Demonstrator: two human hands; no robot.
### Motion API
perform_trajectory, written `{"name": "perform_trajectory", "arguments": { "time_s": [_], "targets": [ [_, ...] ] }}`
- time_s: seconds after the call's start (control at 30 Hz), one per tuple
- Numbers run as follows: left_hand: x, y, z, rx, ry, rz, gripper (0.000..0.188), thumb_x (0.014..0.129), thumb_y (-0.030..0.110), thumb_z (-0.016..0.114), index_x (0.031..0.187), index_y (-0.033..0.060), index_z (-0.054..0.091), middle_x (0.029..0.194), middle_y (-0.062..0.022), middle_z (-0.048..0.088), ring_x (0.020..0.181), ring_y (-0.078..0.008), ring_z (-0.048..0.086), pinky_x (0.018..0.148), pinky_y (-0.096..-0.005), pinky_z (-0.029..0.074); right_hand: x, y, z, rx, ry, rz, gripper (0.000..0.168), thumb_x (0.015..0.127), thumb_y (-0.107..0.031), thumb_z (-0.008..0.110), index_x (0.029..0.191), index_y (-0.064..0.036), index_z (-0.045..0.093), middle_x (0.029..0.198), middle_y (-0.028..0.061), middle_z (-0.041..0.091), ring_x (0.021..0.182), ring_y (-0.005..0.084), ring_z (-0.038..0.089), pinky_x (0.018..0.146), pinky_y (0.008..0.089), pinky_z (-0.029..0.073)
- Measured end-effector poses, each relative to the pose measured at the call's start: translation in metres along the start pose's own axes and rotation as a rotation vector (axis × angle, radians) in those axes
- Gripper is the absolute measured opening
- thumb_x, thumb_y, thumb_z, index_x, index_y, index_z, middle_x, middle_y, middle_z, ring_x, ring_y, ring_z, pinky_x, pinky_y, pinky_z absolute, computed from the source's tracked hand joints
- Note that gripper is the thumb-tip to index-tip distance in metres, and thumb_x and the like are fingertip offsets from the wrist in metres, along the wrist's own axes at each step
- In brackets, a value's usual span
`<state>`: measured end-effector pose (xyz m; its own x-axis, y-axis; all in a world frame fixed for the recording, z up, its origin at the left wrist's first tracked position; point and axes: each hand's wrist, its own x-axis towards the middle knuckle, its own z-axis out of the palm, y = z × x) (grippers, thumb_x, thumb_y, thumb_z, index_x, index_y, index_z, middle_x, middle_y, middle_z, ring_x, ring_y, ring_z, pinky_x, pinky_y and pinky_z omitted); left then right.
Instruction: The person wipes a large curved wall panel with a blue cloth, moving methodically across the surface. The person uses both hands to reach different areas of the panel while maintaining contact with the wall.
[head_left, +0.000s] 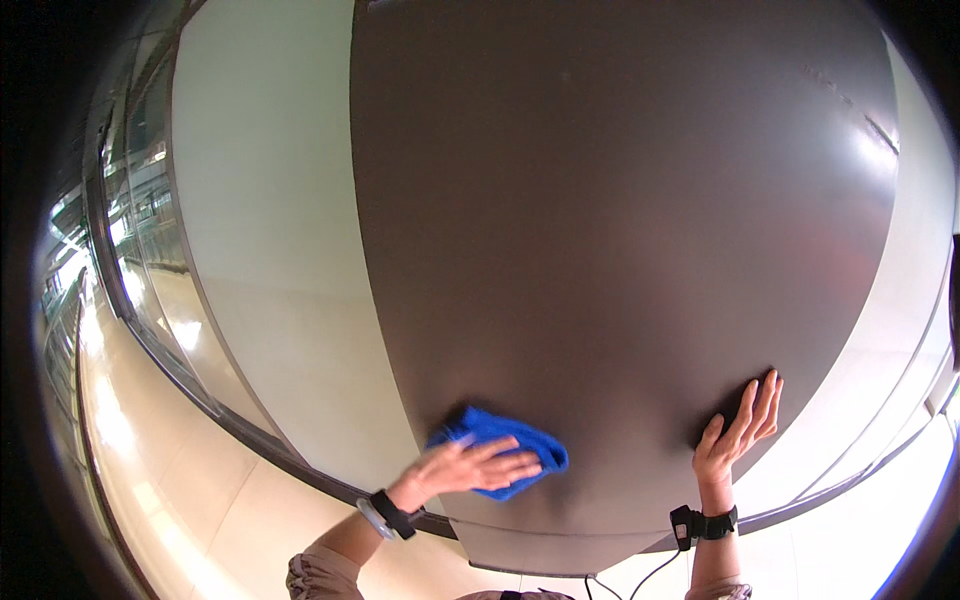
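My left hand (480, 465) presses a folded blue cloth (504, 426) flat against a large, smooth dark brown panel (600, 225), near the panel's lower left edge. The fingers lie over the cloth and look slightly blurred. Toward the panel's lower right edge, my right hand (735, 435) rests on the same surface, with thumb and fingers spread and nothing held. Its palm side is hidden.
Pale panels (277, 225) border the dark one on both sides. Farther left are glass panes (157, 225) and a railing (60, 330). Light floor tiles (232, 517) run below. A black cable (652, 574) hangs from the device (682, 527) on my right wrist.
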<state>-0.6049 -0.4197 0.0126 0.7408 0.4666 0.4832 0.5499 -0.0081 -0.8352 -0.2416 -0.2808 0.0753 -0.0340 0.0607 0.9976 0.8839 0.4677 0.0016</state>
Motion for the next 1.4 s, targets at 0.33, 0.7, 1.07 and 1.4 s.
{"name": "perform_trajectory", "arguments": {
  "time_s": [0.33,0.7,1.07,1.4],
  "targets": [
    [0.037,-0.042,-0.018,-0.157,0.191,-0.765,0.065,0.093,0.059,0.045,0.141,0.0154,0.046,0.153,-0.0185,0.031,0.135,-0.0567,0.024,0.101,-0.0726,0.017,-0.002,0.002,0.000,-0.022,0.032,0.004,0.053,0.100,-0.036,0.032,0.140,-0.003,0.045,0.149,0.0198,0.038,0.139,0.0377,0.032,0.102,0.0461,0.026],
    [-0.091,0.072,0.010,0.001,-0.234,0.127,0.064,0.091,0.041,0.053,0.149,0.0267,0.031,0.150,-0.0005,0.026,0.145,-0.0323,0.015,0.116,-0.0542,0.015,0.004,0.000,-0.003,-0.021,0.034,-0.034,0.051,0.100,-0.033,0.034,0.140,-0.002,0.044,0.148,0.0211,0.039,0.137,0.0392,0.034,0.103,0.0477,0.027],
    [-0.030,0.129,0.026,-0.006,0.016,-0.216,0.060,0.093,0.053,0.045,0.147,0.0311,0.030,0.151,-0.0063,0.026,0.146,-0.0414,0.009,0.109,-0.0651,0.012,0.005,-0.001,0.000,-0.005,0.057,-0.038,0.050,0.100,-0.033,0.034,0.139,-0.004,0.045,0.148,0.0206,0.040,0.137,0.0385,0.035,0.106,0.0479,0.026],
    [-0.028,0.059,0.001,-0.161,0.034,-0.294,0.056,0.092,0.037,0.054,0.144,0.0203,0.039,0.155,-0.0170,0.025,0.145,-0.0423,0.014,0.109,-0.0618,0.020,0.005,0.001,0.001,-0.021,0.074,-0.038,0.051,0.101,-0.035,0.033,0.137,-0.004,0.047,0.146,0.0212,0.042,0.135,0.0396,0.037,0.105,0.0482,0.027]
  ]
}}
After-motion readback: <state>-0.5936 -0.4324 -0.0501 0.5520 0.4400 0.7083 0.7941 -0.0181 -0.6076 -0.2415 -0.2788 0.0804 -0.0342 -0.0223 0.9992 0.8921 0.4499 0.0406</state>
